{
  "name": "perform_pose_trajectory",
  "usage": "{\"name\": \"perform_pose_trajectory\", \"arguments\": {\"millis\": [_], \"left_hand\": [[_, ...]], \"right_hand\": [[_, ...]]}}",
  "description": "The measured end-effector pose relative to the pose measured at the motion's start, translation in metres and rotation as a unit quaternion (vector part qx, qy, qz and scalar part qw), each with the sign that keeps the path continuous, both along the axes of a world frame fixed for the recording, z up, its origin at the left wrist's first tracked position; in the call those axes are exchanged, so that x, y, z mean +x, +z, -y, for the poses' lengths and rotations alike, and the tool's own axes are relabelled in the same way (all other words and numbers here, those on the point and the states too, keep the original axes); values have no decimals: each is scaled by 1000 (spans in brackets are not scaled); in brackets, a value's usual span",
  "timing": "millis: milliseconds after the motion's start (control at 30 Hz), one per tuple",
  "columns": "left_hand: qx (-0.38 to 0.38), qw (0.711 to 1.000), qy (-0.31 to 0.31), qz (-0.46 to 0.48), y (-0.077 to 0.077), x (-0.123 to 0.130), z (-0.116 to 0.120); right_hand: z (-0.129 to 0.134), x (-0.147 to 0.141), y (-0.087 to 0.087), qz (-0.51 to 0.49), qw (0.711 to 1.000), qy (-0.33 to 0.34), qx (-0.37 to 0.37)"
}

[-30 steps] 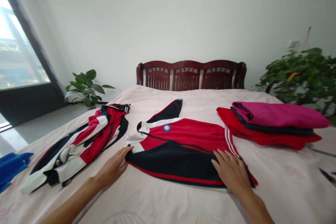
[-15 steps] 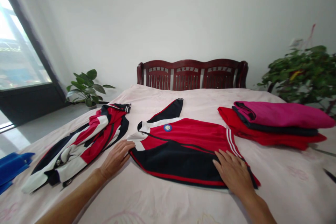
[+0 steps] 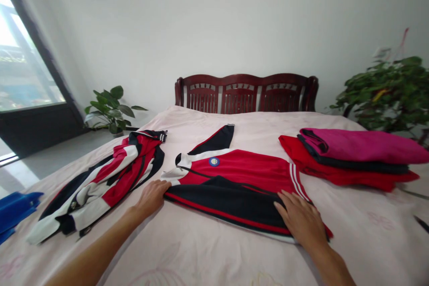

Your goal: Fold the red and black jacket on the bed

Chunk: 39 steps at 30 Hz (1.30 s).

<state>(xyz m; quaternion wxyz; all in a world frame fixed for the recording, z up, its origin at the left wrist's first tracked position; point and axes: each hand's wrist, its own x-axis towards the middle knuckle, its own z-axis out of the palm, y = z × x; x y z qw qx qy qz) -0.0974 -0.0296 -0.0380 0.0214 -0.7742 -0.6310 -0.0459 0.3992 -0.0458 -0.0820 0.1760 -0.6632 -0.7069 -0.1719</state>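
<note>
A red, navy and white zip jacket (image 3: 254, 167) lies front up on the bed, its collar to the left and a round blue badge on the chest. Its far sleeve (image 3: 216, 138) stretches away toward the headboard, while the near navy sleeve lies across the front. At the near shoulder, my left hand (image 3: 154, 194) is closed on the cloth, thumb hidden. My right hand (image 3: 301, 214) rests on the cuff end of the near sleeve by the striped hem, fingers stretched out flat.
Left of the jacket lies a second, crumpled jacket (image 3: 110, 178), with blue cloth (image 3: 18, 212) at the bed's left edge. A folded clothes stack (image 3: 362, 147) sits on the right. Beyond are a wooden headboard (image 3: 239, 94) and potted plants (image 3: 112, 107) (image 3: 389, 91).
The near side of the jacket has been drawn inward, so the navy sleeve looks narrower and more white edge shows beneath it. Both hands stay at nearly the same places.
</note>
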Motion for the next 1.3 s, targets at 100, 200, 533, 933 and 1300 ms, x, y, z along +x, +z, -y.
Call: {"name": "perform_pose_trajectory", "arguments": {"millis": [100, 200, 533, 933, 1300], "left_hand": [[-27, 999, 6, -16, 4, 5, -1], [-56, 998, -4, -42, 17, 8, 0], [-74, 997, 22, 1, 35, 55, -1], [111, 961, 14, 253, -18, 60, -12], [169, 970, -62, 163, -11, 64, -3]], "right_hand": [[0, 1, -1, -7, 1000, 1, 1], [0, 0, -1, 1, 1000, 1, 3], [0, -1, -3, 26, 999, 1, 19], [4, -2, 3, 32, 999, -1, 10], [3, -2, 1, 52, 998, -5, 26]]}}
